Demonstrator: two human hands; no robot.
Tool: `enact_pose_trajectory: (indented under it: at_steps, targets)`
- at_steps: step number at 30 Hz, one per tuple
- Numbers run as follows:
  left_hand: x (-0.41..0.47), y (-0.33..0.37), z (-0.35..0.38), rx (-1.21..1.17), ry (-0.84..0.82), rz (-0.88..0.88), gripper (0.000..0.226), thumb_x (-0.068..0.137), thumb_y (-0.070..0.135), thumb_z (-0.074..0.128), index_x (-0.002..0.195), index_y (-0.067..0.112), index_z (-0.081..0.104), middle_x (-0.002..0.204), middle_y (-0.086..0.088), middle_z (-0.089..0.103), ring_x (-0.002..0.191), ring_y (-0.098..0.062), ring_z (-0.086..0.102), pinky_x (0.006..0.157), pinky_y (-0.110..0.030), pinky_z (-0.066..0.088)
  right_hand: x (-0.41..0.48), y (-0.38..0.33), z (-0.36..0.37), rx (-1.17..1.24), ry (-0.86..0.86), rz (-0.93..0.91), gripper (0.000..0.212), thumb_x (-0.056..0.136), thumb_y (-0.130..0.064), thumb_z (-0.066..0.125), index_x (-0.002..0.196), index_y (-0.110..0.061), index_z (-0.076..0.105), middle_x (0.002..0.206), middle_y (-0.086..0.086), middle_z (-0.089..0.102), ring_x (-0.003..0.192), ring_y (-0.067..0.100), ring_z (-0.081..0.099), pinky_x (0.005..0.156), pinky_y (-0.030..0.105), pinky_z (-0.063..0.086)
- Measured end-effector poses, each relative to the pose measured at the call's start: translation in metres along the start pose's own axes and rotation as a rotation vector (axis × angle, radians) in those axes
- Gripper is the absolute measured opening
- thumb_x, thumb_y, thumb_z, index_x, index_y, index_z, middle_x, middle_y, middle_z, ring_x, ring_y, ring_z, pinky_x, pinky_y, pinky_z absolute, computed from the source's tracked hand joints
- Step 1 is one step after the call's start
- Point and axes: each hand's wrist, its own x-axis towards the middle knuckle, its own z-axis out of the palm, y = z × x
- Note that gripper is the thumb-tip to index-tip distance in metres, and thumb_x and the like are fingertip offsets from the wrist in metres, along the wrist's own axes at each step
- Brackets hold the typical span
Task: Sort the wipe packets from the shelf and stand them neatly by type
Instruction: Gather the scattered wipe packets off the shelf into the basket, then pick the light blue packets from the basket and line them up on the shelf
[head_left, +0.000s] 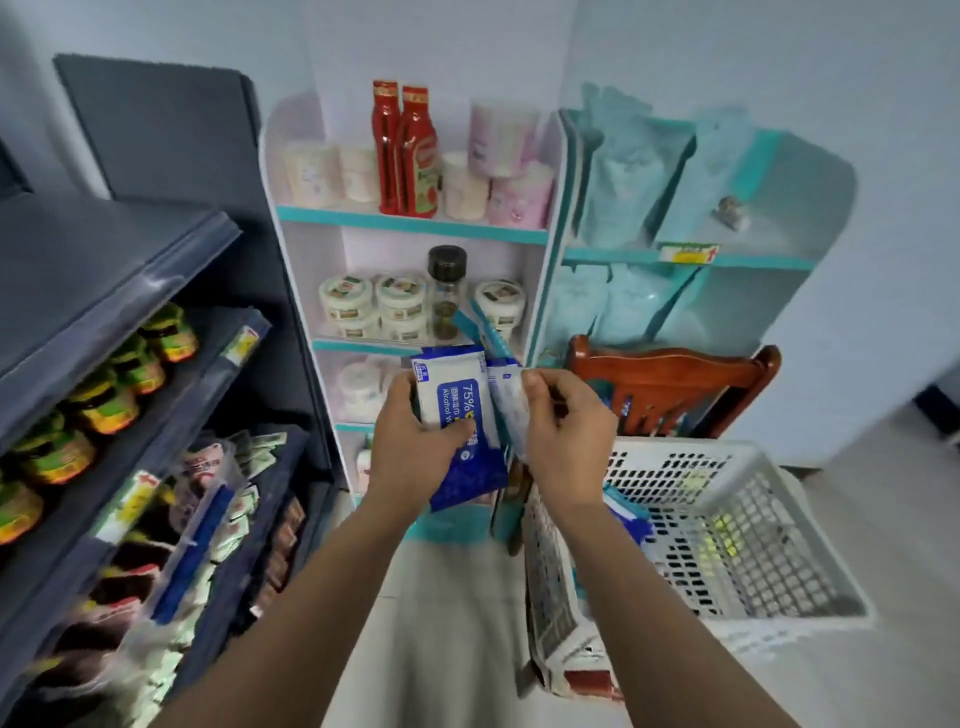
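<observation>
My left hand (410, 441) grips a blue and white alcohol wipe packet (454, 395), held upright in front of the white shelf unit (410, 221). My right hand (563, 431) pinches a second, thinner wipe packet (508, 400) right beside the first, the two packets touching edge to edge. More blue wipe packets (485, 327) lean on the shelf just above my hands, next to the round tubs. Other blue packets (626, 517) lie in the white basket (753, 467) at my right.
A dark shelf rack (104, 270) with jars and sachets fills the left side. A teal shelf unit (691, 257) with pale blue pouches stands at the right. A wooden chair back (670, 374) rises behind the basket. Red bottles (405, 150) stand on the top shelf.
</observation>
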Motion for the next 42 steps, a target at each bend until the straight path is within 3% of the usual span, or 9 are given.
enact_pose_trajectory:
  at_steps: [6, 13, 16, 19, 27, 31, 35, 38, 42]
  targets:
    - [-0.008, -0.023, 0.08, 0.058, -0.205, -0.014, 0.05, 0.075, 0.001, 0.075, 0.094, 0.039, 0.048, 0.093, 0.014, 0.065, 0.081, 0.0, 0.063, 0.073, -0.027, 0.054, 0.002, 0.061, -0.058, -0.154, 0.041, 0.137, 0.016, 0.093, -0.022, 0.061, 0.091, -0.011, 0.072, 0.079, -0.003, 0.069, 0.067, 0.006, 0.055, 0.06, 0.009, 0.036]
    - [-0.016, -0.059, 0.182, 0.214, -0.265, -0.13, 0.047, 0.072, 0.008, 0.077, 0.104, 0.03, 0.051, 0.1, 0.002, 0.065, 0.089, -0.018, 0.063, 0.083, -0.045, 0.054, 0.019, 0.148, -0.124, -0.23, -0.097, 0.265, 0.019, 0.095, -0.024, 0.059, 0.087, -0.012, 0.071, 0.071, -0.007, 0.063, 0.062, 0.001, 0.053, 0.055, 0.013, 0.036]
    - [-0.023, -0.08, 0.223, 0.275, -0.274, -0.199, 0.047, 0.07, 0.006, 0.078, 0.103, 0.024, 0.05, 0.097, 0.0, 0.065, 0.088, -0.019, 0.063, 0.079, -0.041, 0.055, 0.026, 0.189, -0.149, -0.275, -0.198, 0.291, 0.019, 0.095, -0.024, 0.059, 0.088, -0.012, 0.072, 0.074, -0.002, 0.068, 0.063, 0.01, 0.057, 0.056, 0.022, 0.042]
    - [-0.028, -0.105, 0.255, 0.358, -0.272, -0.274, 0.05, 0.071, 0.009, 0.078, 0.11, 0.023, 0.049, 0.103, 0.003, 0.063, 0.093, -0.018, 0.06, 0.078, -0.035, 0.052, 0.027, 0.231, -0.164, -0.315, -0.297, 0.331, 0.017, 0.093, -0.024, 0.06, 0.086, -0.014, 0.072, 0.072, -0.004, 0.066, 0.064, 0.01, 0.056, 0.055, 0.017, 0.039]
    - [-0.013, -0.17, 0.3, 0.554, -0.338, -0.385, 0.042, 0.077, 0.014, 0.072, 0.112, 0.022, 0.051, 0.103, 0.001, 0.064, 0.086, -0.015, 0.056, 0.074, -0.028, 0.043, 0.019, 0.32, -0.158, -0.347, -0.502, 0.462, 0.024, 0.095, -0.027, 0.058, 0.08, -0.011, 0.068, 0.064, -0.004, 0.059, 0.051, 0.001, 0.044, 0.047, 0.017, 0.03]
    - [0.009, -0.21, 0.312, 0.652, -0.392, -0.412, 0.029, 0.079, 0.015, 0.068, 0.101, 0.023, 0.051, 0.101, -0.001, 0.065, 0.083, -0.017, 0.057, 0.073, -0.03, 0.047, 0.019, 0.359, -0.14, -0.339, -0.6, 0.565, 0.025, 0.095, -0.027, 0.057, 0.081, -0.01, 0.067, 0.064, 0.0, 0.06, 0.054, 0.011, 0.05, 0.05, 0.023, 0.036]
    - [0.029, -0.261, 0.319, 0.745, -0.459, -0.454, 0.042, 0.081, 0.024, 0.067, 0.119, 0.019, 0.051, 0.111, -0.006, 0.064, 0.094, -0.022, 0.061, 0.079, -0.039, 0.054, 0.017, 0.403, -0.116, -0.328, -0.647, 0.689, 0.027, 0.097, -0.027, 0.055, 0.072, -0.015, 0.058, 0.059, -0.003, 0.055, 0.052, 0.012, 0.049, 0.05, 0.028, 0.037]
    - [0.032, -0.294, 0.324, 0.906, -0.576, -0.464, 0.073, 0.084, 0.034, 0.065, 0.145, 0.02, 0.029, 0.144, -0.015, 0.039, 0.124, -0.032, 0.047, 0.098, -0.043, 0.046, 0.009, 0.432, -0.099, -0.317, -0.734, 0.85, 0.026, 0.101, -0.025, 0.045, 0.082, -0.01, 0.058, 0.067, -0.001, 0.056, 0.06, 0.016, 0.05, 0.055, 0.027, 0.035]
    - [0.024, -0.318, 0.329, 1.29, -0.711, -0.377, 0.091, 0.087, 0.041, 0.058, 0.153, 0.02, 0.0, 0.16, -0.013, -0.009, 0.146, -0.036, -0.003, 0.117, -0.051, 0.014, -0.012, 0.455, -0.088, -0.321, -1.0, 1.007, 0.027, 0.1, -0.03, 0.045, 0.122, -0.016, 0.051, 0.108, 0.008, 0.064, 0.089, 0.023, 0.058, 0.07, 0.03, 0.042]
